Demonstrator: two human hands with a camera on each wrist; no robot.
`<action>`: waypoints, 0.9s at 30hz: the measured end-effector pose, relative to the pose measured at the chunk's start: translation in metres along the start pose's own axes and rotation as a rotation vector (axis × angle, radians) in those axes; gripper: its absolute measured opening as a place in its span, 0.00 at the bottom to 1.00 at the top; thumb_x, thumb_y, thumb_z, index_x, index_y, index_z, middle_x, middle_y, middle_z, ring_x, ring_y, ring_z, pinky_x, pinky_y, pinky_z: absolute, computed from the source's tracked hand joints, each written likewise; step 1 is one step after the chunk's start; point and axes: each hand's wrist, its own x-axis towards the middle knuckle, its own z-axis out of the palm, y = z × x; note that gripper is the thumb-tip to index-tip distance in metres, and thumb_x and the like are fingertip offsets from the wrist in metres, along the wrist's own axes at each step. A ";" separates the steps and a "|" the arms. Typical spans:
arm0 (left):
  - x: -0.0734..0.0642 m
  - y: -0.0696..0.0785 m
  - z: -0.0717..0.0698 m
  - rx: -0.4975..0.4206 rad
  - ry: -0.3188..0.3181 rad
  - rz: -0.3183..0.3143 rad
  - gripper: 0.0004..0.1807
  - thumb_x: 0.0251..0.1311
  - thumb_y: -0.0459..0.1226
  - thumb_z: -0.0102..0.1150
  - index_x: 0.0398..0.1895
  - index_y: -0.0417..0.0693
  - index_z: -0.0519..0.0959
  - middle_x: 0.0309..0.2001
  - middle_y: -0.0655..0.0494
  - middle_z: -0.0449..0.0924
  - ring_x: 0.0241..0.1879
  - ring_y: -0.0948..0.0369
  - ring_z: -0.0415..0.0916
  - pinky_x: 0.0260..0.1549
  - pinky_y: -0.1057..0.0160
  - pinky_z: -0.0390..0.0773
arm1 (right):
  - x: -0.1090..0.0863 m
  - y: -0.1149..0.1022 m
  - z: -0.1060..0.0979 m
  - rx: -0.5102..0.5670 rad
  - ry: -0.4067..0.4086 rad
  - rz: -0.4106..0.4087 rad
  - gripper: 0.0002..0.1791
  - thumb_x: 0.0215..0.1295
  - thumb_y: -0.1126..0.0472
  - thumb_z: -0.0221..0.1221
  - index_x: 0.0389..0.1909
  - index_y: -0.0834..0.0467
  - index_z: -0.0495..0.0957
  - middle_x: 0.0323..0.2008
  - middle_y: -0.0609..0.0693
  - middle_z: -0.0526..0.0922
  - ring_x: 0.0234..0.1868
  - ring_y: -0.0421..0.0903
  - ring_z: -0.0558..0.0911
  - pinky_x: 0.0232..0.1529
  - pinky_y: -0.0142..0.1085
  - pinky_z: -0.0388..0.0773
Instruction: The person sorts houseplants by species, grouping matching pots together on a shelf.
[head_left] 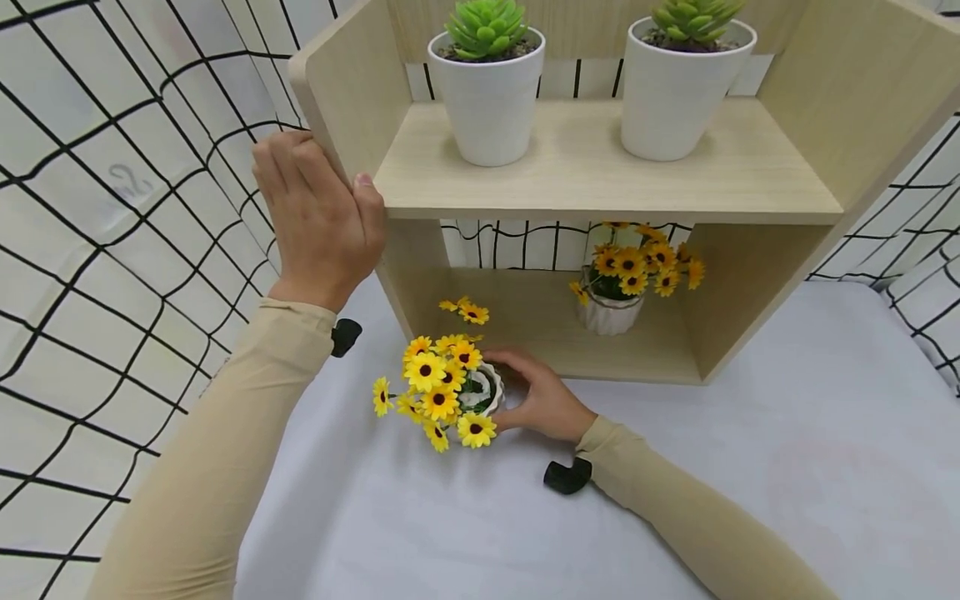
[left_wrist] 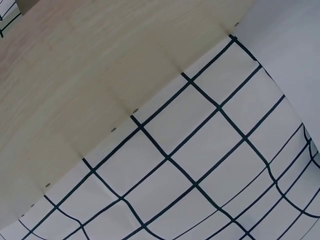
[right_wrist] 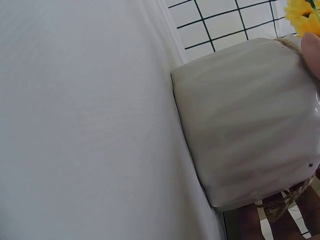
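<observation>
At the left side of the wooden shelf [head_left: 592,192], my left hand [head_left: 318,221] grips the side panel, thumb at the front edge and fingers along the outer face. My right hand [head_left: 546,402] holds a white ridged flowerpot [head_left: 492,390] of yellow artificial daisies [head_left: 438,379], thumb and fingers curled round its sides. The flowers lean left in front of the shelf's lower opening. In the right wrist view the pot [right_wrist: 245,120] has twine round it and its base is at the white cloth. The left wrist view shows the panel [left_wrist: 100,90] but no hand.
A second pot of yellow daisies [head_left: 611,315] stands in the lower compartment, towards the right. Two white pots, left [head_left: 491,108] and right [head_left: 678,100], hold green succulents on the upper shelf. Black wire mesh [head_left: 112,250] rises at left, behind and right. White cloth [head_left: 465,533] covers the table.
</observation>
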 end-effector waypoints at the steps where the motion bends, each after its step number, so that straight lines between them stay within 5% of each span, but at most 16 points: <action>1: 0.000 0.000 0.000 -0.003 0.000 -0.001 0.22 0.68 0.45 0.32 0.55 0.36 0.62 0.51 0.35 0.65 0.52 0.41 0.59 0.55 0.44 0.57 | 0.000 0.000 0.000 -0.002 -0.001 0.003 0.46 0.49 0.63 0.78 0.72 0.54 0.70 0.71 0.53 0.73 0.73 0.54 0.71 0.75 0.56 0.65; 27: 0.001 0.000 -0.003 -0.005 -0.018 -0.005 0.23 0.68 0.45 0.32 0.54 0.34 0.62 0.49 0.34 0.64 0.51 0.41 0.57 0.55 0.44 0.56 | -0.004 0.002 -0.004 0.200 -0.108 0.025 0.45 0.53 0.60 0.77 0.73 0.52 0.68 0.74 0.51 0.71 0.77 0.52 0.69 0.79 0.51 0.62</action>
